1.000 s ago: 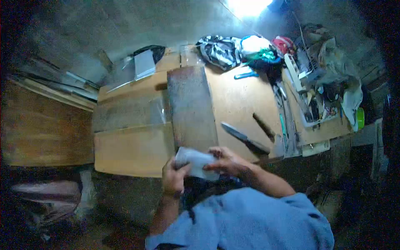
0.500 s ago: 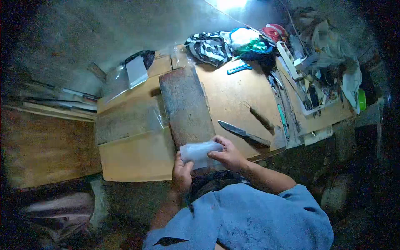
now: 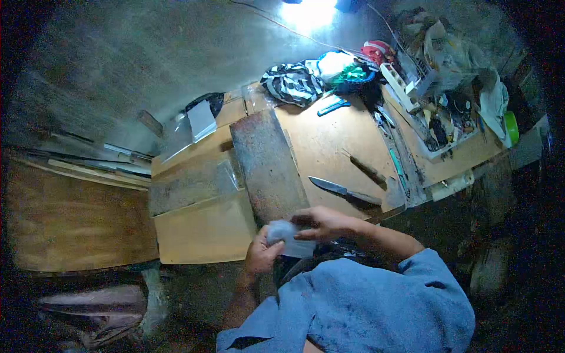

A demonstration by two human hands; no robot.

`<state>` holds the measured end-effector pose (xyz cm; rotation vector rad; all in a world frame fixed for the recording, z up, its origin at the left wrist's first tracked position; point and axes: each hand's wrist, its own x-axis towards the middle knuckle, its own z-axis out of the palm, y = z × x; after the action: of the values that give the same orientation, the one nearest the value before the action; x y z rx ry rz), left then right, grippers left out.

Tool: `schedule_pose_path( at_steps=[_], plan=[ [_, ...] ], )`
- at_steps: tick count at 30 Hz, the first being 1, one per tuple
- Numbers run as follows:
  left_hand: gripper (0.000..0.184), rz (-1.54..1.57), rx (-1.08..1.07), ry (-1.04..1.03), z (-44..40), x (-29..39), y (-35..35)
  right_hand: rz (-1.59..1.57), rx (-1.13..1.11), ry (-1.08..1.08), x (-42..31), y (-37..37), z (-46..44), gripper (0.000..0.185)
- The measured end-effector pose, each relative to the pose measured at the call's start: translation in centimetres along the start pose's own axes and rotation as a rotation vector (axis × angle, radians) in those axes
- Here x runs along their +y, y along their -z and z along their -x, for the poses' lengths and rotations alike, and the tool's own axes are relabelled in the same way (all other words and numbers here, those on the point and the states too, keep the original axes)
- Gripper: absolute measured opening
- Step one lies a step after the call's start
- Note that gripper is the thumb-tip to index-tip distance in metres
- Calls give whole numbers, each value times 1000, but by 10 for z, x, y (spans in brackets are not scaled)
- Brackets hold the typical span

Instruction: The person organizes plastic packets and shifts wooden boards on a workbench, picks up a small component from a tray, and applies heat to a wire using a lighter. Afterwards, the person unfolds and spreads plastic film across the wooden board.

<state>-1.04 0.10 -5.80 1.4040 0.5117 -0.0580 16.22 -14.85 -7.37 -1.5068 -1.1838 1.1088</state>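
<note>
My left hand (image 3: 263, 253) is closed on a bundle of translucent whitish plastic sheeting (image 3: 281, 231), thumb on its near face. The bundle looks rolled or folded on the left, and a flatter part hangs to the right. Over that right part is my right hand (image 3: 326, 223), its fingers and thumb apart. Whether its fingertips touch the plastic is hard to see. Just beyond both hands lies a long worn, grey-brown board (image 3: 268, 165). A knife (image 3: 341, 189) with a dark handle lies to the right on the wooden table (image 3: 318, 141).
Beyond the knife lies a wooden-handled pronged tool (image 3: 366, 169). Farther back are a blue cutter (image 3: 333, 106) and a striped black-and-white bag (image 3: 292, 84). A cluttered tray (image 3: 438, 152), a power strip (image 3: 397, 85) and a green roll (image 3: 511, 128) stand right.
The plastic has turned and bunched up on the left. My right hand has loosened from its right end, with fingers spreading apart. My left hand still holds it. The view has shifted slightly.
</note>
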Motion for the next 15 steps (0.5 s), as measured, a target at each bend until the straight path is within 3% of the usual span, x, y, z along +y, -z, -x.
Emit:
schedule_pose_path(
  at_steps=[4,6,7,11,13,15],
  plan=[
    [23,-149,39,-90,-7,-8,-4,74,39,-50,-11,-4,0,27],
    [17,114,251,-231,-12,-13,-6,-104,125,-13,12,-13,-5,28],
    [17,113,254,-232,-13,-13,-10,-288,203,21,24,-20,-7,28],
    [19,304,342,-230,-18,-11,-36,-346,361,11,23,-39,-6,28],
    [27,95,355,-165,-21,-19,-40,-276,354,-51,-9,-40,4,25],
    [33,38,385,-243,-29,-32,-36,-251,387,60,5,-47,1,25]
  ],
)
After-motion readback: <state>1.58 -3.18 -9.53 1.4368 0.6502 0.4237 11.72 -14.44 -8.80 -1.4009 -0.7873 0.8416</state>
